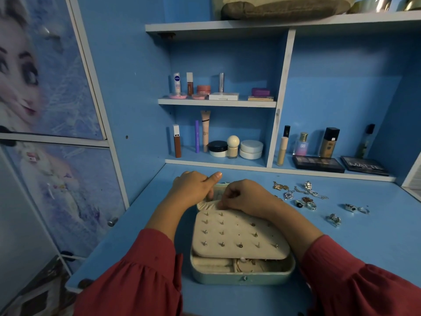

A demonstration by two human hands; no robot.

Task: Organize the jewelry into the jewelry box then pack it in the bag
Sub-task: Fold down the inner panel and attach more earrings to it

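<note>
A pale blue jewelry box [242, 275] lies open on the blue desk in front of me. Its cream earring panel [239, 233], studded with several earring posts, is folded down over the tray, where rings and a gold bangle show at the near edge. My left hand [193, 188] holds the far part of the box, thumb pointing right. My right hand [243, 196] pinches something small at the panel's far edge; the item itself is hidden. Loose necklaces and rings [305, 197] lie on the desk to the right.
Cosmetics fill the shelves behind the desk: tubes, jars [250, 149], perfume [301, 143], eyeshadow palettes [317, 164]. A grey-brown bag [284, 9] sits on the top shelf. A wardrobe with a cartoon print [45, 87] stands at the left.
</note>
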